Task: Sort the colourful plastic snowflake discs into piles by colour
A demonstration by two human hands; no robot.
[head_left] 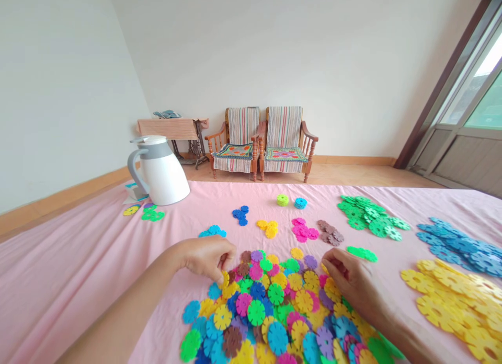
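Observation:
A mixed heap of plastic interlocking discs (256,313) in many colours, with notched edges, lies on the pink cloth in front of me. At the heap's upper left, my left hand (212,258) pinches a yellow interlocking disc (225,279) at its fingertips. My right hand (347,274) is over the heap's right side, its fingers curled together. Pink and yellow discs lie by its fingertips, and whatever it may hold is hidden. Just beyond the hands lie small one-colour groups: light blue discs (214,231), yellow discs (268,228), pink discs (304,230) and brown discs (330,233).
Larger piles of green (368,215), blue (463,243) and yellow discs (455,301) spread on the right. Lime (282,200) and blue stacks (300,203) stand farther back. A white jug (162,173) is at the far left. Two armchairs (284,144) stand beyond the cloth.

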